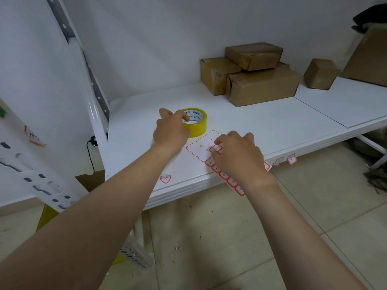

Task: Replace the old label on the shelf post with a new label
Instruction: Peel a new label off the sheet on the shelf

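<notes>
A sheet of red-bordered labels [201, 146] lies at the front edge of the white shelf [261, 120], partly overhanging it. My right hand [238, 155] rests on the sheet, and its fingertips pinch one label [216, 148] near the sheet's middle. My left hand [170, 130] grips the near side of a yellow tape roll [195, 122] standing just behind the sheet. The white shelf post [27, 162] runs blurred across the left foreground, with a worn red label [33, 138] stuck on it.
Several taped cardboard boxes [259, 80] are stacked at the back of the shelf, and a bigger box [370, 57] stands at the far right. Loose labels stick to the shelf's front edge [292, 159] and to its surface [165, 178]. A tiled floor lies below.
</notes>
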{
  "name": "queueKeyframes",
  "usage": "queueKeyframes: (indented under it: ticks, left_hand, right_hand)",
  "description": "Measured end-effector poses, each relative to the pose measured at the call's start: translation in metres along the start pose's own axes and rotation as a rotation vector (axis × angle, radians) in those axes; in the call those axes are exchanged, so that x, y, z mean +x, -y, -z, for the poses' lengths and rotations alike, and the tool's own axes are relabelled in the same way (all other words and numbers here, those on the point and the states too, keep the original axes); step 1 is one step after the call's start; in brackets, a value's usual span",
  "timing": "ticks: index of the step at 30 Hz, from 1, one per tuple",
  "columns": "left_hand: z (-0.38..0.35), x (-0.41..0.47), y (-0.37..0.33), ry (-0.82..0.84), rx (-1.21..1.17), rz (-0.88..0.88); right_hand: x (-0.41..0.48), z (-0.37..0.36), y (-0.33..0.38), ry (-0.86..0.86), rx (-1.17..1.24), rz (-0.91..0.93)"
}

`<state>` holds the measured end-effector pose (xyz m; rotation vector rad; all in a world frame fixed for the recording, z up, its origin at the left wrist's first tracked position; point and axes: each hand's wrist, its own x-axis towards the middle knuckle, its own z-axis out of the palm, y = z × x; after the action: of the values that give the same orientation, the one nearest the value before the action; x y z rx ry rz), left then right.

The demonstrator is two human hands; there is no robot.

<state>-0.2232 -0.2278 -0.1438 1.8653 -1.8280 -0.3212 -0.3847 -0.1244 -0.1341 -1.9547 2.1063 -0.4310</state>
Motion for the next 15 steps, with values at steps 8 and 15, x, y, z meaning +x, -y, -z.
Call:
queueKeyframes:
  ticks: [8, 15]
  left_hand:
    - [0.024, -0.04, -0.038, 0.298, -0.171, 0.061]
    - [0.028, -0.099, -0.048, 0.714, -0.296, 0.27]
  right_hand:
    - [-0.003, -0.011, -0.006, 0.156, -0.085, 0.043]
    - [-0.02, 0.005, -0.016, 0.218, -0.07, 0.065]
